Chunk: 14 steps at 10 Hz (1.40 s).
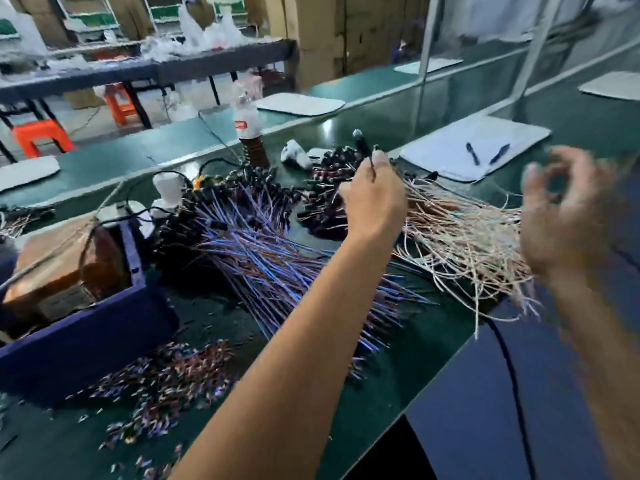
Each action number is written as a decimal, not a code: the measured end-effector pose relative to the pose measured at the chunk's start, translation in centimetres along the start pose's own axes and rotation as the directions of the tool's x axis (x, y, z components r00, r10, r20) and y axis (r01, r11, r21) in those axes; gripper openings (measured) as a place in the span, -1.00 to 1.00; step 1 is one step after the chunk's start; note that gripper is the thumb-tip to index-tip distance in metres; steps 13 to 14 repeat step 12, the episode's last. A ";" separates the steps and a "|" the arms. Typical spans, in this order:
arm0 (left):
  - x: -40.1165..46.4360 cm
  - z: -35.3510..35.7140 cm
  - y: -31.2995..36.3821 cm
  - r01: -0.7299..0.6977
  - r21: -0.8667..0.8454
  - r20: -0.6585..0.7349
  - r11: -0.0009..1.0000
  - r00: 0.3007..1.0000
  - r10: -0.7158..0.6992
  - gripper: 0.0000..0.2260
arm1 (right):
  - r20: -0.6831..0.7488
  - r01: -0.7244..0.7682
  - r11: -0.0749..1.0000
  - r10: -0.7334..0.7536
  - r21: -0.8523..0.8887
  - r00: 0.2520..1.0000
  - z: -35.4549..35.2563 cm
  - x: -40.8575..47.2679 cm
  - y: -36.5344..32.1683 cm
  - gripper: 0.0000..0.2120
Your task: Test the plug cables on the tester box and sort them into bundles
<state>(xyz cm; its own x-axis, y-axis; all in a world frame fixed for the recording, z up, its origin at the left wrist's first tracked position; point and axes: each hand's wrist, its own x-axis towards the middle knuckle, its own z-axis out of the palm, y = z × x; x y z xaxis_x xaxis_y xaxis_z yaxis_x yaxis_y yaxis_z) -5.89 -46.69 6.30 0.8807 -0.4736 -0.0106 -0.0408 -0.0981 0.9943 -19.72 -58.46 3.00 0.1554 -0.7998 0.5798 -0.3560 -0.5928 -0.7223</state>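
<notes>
My left hand (374, 199) reaches over the green bench and pinches a black plug cable (363, 147), plug end up, above a heap of black plugs (325, 188). A fan of blue and purple plug cables (263, 258) lies under my left forearm. To the right spreads a pile of white and pink cables (460, 230). My right hand (564, 209) hovers blurred over that pile's right end, thumb and fingers curled into a ring; whether it holds a wire is unclear. White plugs (166, 188) with black leads stand at the left.
A dark blue tray (86, 327) sits at the left edge. Short wire scraps (162, 375) litter the near bench. A bottle (247, 129) stands behind the cables. Paper with two pens (474, 147) lies at the back right. Orange stools (41, 135) stand beyond the bench.
</notes>
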 end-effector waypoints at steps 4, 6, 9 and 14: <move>4.0 0.5 5.1 0.136 -0.296 0.120 0.946 0.987 -0.104 -0.67 | 0.345 0.468 0.865 -0.390 -0.181 0.854 1.4 2.9 -4.5 -0.72; 7.0 1.3 4.5 0.221 -0.286 0.114 0.933 0.974 -0.195 -0.74 | 0.454 0.472 0.727 -0.244 -0.500 0.857 6.3 4.4 -3.7 -0.57; 8.5 2.2 0.1 0.235 -0.209 -0.018 0.949 0.970 -0.244 -0.90 | 0.730 0.523 0.616 0.128 -0.589 0.671 13.0 1.7 1.1 0.05; 3.2 -2.5 -1.8 0.018 -0.204 0.061 0.979 0.998 -0.005 -0.89 | 0.480 0.401 0.724 -0.111 -0.561 0.870 11.8 -0.3 -3.7 -0.17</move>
